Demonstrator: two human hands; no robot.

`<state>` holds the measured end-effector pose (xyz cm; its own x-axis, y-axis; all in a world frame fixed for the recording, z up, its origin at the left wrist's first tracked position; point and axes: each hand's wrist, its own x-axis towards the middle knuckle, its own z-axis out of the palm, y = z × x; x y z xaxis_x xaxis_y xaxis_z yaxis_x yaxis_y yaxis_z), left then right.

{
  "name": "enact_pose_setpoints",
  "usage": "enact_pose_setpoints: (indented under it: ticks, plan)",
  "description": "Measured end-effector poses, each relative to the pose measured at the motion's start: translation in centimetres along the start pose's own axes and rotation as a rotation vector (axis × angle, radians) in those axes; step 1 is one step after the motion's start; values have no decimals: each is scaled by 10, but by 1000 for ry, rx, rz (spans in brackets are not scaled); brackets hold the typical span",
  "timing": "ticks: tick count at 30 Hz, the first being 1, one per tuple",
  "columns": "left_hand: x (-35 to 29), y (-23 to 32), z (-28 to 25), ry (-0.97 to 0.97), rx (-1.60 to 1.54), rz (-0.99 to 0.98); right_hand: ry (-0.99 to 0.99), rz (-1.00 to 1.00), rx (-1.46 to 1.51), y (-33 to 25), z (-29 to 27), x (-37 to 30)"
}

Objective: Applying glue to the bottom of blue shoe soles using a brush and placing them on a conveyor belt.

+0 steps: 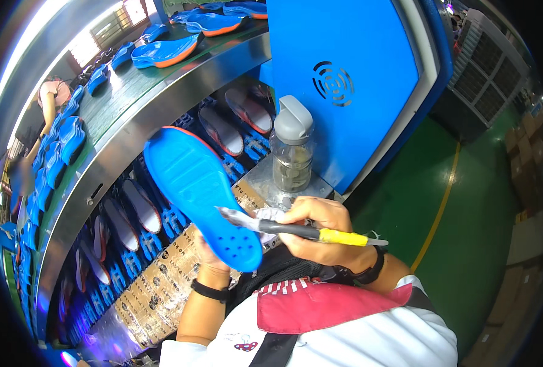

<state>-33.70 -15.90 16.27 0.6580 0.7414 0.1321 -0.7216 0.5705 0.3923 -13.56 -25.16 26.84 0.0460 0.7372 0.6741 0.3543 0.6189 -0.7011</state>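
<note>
A blue shoe insole [192, 174] with a thin orange edge and small round holes in its heel is tilted up in front of me. My left hand [211, 254] grips it from behind near the heel, most of its fingers hidden. My right hand [317, 223] is closed around a slim tool [296, 231] with a black and yellow handle and a pale, pointed, brush-like tip. That tip lies over the insole's narrow part; whether it touches is unclear. Something white and crumpled [269, 213] shows beside my right fingers.
A conveyor [124, 101] curves past at the left, carrying several blue insoles [164, 52]. Below it, more insoles [142, 205] stand on a blue rack. A clear bottle with a grey lid [293, 144] stands by a blue machine housing [351, 67]. Another person [54, 95] works beyond the belt.
</note>
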Motion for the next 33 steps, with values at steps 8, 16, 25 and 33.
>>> enact_pose_setpoints:
  ticks: [8, 16, 25, 33]
  plan:
    - [-36, -31, -11, 241, 103, -227, 15, -260, -495, -7, 42, 25]
    - [-51, -14, -9, 239, 133, -193, -198, -327, -87, -10, 54, 10]
    - [-66, 0, -40, 192, 101, -104, -303, -319, -92, -13, 71, -6]
    - [-54, 16, -31, -121, 81, 91, -312, -258, 14, -8, 88, -14]
